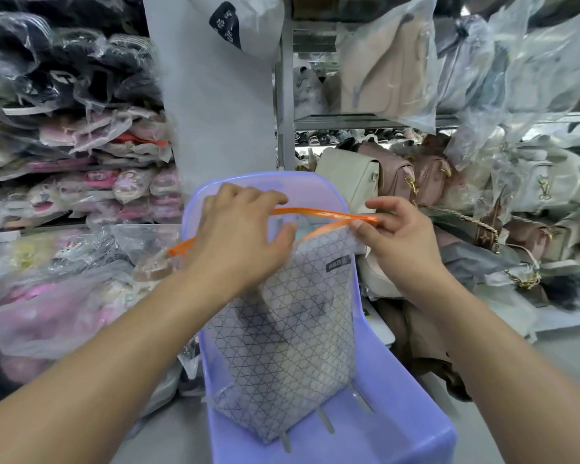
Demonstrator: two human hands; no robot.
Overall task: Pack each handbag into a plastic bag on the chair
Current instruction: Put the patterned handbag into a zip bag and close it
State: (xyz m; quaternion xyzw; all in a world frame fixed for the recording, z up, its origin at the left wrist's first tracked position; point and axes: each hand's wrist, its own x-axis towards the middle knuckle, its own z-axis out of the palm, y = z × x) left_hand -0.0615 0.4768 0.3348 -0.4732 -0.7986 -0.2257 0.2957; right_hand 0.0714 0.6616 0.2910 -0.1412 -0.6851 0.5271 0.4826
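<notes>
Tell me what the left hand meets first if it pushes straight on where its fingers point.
The left hand holds the plastic bag at its orange zip strip; beyond that, likely the purple chair back just behind, though depth is unclear.

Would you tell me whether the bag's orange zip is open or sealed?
Open: the two strips of the orange zip gape apart between the left hand and the right hand, which pinches one end.

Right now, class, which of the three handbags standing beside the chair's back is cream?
The leftmost handbag, nearest the chair; the pink handbags stand further right.
</notes>
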